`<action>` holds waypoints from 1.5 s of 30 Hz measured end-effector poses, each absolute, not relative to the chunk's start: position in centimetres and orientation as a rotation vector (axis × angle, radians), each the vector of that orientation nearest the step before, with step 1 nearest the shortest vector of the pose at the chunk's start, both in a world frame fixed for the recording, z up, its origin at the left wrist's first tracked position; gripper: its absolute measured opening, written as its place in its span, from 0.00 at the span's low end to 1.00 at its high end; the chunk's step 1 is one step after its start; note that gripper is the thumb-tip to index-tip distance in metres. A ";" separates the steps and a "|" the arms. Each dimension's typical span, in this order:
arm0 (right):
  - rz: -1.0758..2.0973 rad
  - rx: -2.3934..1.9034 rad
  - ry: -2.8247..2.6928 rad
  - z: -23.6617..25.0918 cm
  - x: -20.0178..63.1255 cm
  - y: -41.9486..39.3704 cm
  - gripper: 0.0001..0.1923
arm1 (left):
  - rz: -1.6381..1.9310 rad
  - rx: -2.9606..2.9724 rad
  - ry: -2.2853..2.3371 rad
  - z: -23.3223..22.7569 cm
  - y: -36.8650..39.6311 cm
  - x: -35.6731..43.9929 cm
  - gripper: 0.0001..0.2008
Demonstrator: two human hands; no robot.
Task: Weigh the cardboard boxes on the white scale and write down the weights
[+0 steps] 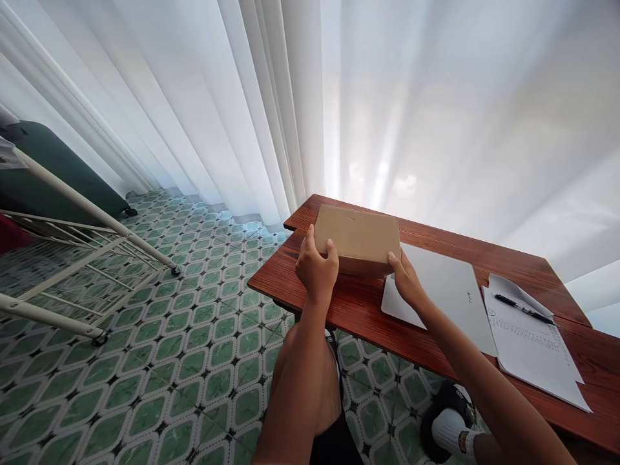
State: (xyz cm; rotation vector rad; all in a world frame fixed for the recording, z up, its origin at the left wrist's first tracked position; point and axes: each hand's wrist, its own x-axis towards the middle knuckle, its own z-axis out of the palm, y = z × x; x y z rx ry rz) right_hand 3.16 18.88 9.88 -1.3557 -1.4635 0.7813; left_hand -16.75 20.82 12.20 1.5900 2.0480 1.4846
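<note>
At the ten o'clock end of the reddish-brown, wood-grained worktop (285,271), a person supports a plain brown cardboard box (358,232). The left hand (317,265) grasps its eight o'clock corner; the right hand (407,279) grasps its four o'clock corner, thumb on the upper edge.

Step in hand, as judged from the paired grip: two-handed control of the box. I cannot tell whether its base touches the worktop. Any further move would call for equal side pressure and clearance from the smooth, flat silver laptop (445,290) at four o'clock.

Materials: the box is matt card, rectangular, with straight edges and a small mark on top. The laptop has rounded corners. Beyond it, at four o'clock, handwritten white paper sheets (527,349) curl at one corner beneath a slim black pen (523,309).
</note>
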 end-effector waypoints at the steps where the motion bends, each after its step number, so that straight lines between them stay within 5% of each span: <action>1: 0.771 -1.341 -1.471 10.0 3.3 18.8 0.30 | 1.495 1.599 2.043 12.2 20.8 -16.6 0.27; 23: 0.593 -1.354 -1.539 11.3 10.9 15.2 0.32 | 1.588 1.920 1.766 11.8 19.5 -12.0 0.29; 35: 0.572 -1.420 -1.488 9.7 15.7 12.0 0.51 | 1.640 2.103 1.341 10.7 18.9 -9.6 0.31; 45: 0.466 -1.414 -1.364 7.8 19.1 9.6 0.46 | 1.501 2.127 1.193 9.4 18.3 -6.9 0.49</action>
